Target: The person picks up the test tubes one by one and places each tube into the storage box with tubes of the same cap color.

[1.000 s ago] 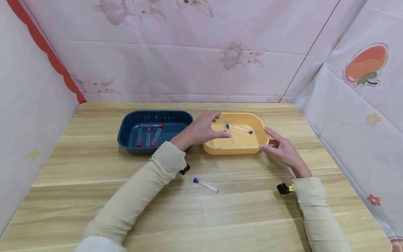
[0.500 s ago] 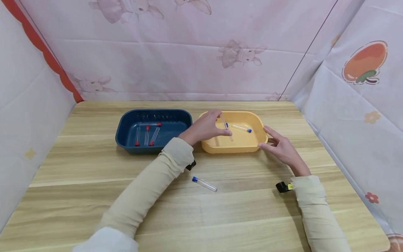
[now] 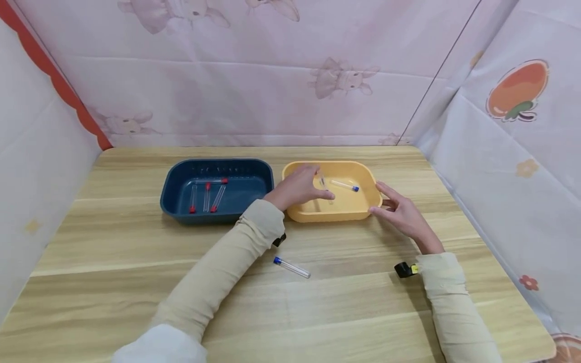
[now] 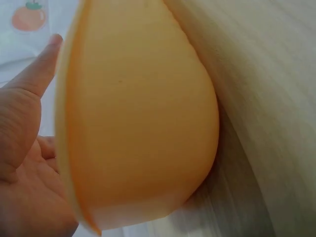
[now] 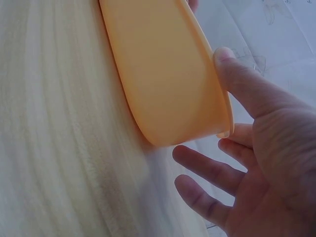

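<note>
Over the yellow tray (image 3: 313,217) my left hand (image 3: 299,186) reaches in, thumb and fingers spread around a clear test tube (image 3: 323,180) that appears held between their tips. Another test tube lies partly hidden beneath it. To the right inside the tray lies a blue-capped test tube (image 3: 344,186). My right hand (image 3: 401,212) grips the tray's right end. In the right wrist view, its thumb (image 5: 242,79) lies against the rim while two fingers stay off the wall. The left wrist view shows the tray wall (image 4: 143,108) in front of my left hand, hiding the tube.
Left of the yellow tray stands a dark blue tray (image 3: 213,217) holding several red-capped test tubes (image 3: 207,196). One blue-capped test tube (image 3: 292,267) lies on the wooden table (image 3: 345,312) in front. Patterned cloth walls (image 3: 254,101) rise behind and at the sides.
My left hand has shifted slightly right over the yellow tray, and the test tube at its fingertips has moved with it. My right hand has kept its place on the tray's end.
</note>
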Available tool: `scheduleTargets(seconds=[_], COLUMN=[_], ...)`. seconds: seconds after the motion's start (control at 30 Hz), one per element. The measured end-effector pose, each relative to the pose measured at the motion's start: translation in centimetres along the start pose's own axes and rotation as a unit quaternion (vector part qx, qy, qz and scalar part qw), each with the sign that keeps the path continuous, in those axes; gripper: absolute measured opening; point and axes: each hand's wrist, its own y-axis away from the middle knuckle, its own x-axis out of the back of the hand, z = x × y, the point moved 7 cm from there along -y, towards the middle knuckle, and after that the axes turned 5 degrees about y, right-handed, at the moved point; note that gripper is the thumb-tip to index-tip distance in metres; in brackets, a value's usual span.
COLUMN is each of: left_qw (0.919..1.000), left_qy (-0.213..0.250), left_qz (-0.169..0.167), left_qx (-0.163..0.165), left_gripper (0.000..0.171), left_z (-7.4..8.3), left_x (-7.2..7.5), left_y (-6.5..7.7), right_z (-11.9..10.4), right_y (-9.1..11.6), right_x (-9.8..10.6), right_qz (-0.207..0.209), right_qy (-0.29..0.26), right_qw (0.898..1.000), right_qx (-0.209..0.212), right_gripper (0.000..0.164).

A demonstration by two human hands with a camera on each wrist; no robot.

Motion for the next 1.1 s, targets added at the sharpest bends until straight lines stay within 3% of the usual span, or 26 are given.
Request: scheduleTargets(seconds=[0.27,0.6,1.1], left_qw=[0.9998,0.9990,0.9954], left_qy=[-0.010,-0.042,-0.088], left_qz=[-0.014,-0.009,-0.012], left_qx=[0.004,0.007,0.034], left_gripper=[0.095,0.093,0.085], left_z=[0.2,-0.1,-0.8], left_x=[-0.9,-1.3,-2.0], left_y=[-0.4,-1.1,-1.9], right_z=[0.3,0.1,0.2], right_y=[0.0,0.1,0.0], right_x=[0.0,0.1,0.0], right_qz=[0.004,0.008,0.006], right_qy=[0.003,-0.002,-0.011], right_qw=[1.000,1.000,1.000], right_qx=[-0.006,0.008,0.003], right_gripper=[0.075,0.074,0.074])
